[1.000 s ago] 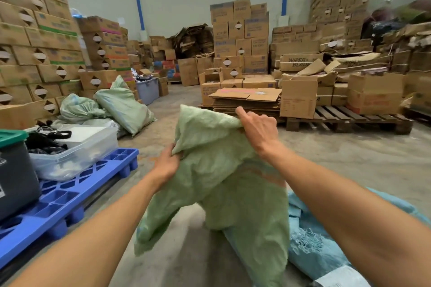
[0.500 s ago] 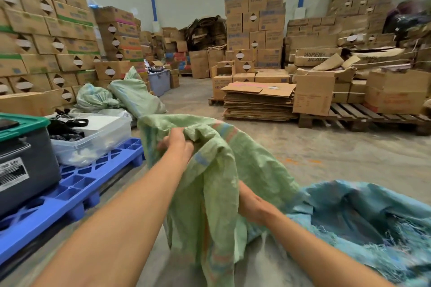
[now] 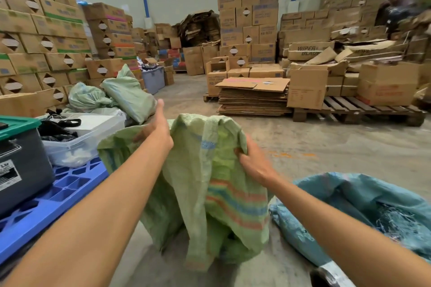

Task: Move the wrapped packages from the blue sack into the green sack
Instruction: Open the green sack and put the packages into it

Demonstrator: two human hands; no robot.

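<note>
left hand [image 3: 155, 132] and right hand [image 3: 250, 161] grip green sack [image 3: 217, 184] rim | blue sack [image 3: 363, 202] just right, nearer right hand

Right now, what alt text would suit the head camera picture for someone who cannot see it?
Two bare hands, left hand and right hand, hold up a limp green sack in a warehouse of stacked boxes. An open blue sack lies on the floor beside it.

Green sack [image 3: 210, 184] held upright over concrete floor, both hands at top edge. Left hand [image 3: 156, 131] grips left rim, thumb raised. Right hand [image 3: 253, 162] pinches right rim, fabric bunched under fingers [image 3: 240, 152]. Blue sack [image 3: 363, 205] just right of right hand, mouth open.
</note>
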